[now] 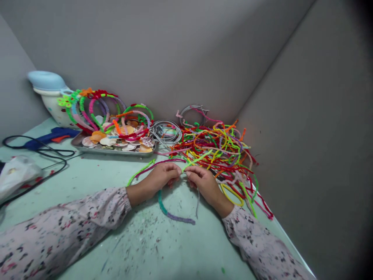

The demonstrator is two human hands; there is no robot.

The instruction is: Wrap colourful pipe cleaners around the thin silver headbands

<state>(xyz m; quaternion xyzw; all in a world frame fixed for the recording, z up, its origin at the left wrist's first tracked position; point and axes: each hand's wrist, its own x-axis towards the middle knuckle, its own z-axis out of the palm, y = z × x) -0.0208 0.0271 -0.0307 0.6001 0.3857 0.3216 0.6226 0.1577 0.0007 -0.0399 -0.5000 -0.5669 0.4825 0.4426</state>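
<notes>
Headband (175,216) in left hand (161,177) & right hand (202,181); tray (116,152) w/ shells (107,140)

I can read no words, numbers, brands or signs here: none on the headband (175,216) that my left hand (161,177) and right hand (204,182) pinch, nor on the glue gun (48,138) or tray (116,152).

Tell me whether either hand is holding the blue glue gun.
No: the glue gun lies on the table, while the left hand and right hand pinch the headband.
</notes>
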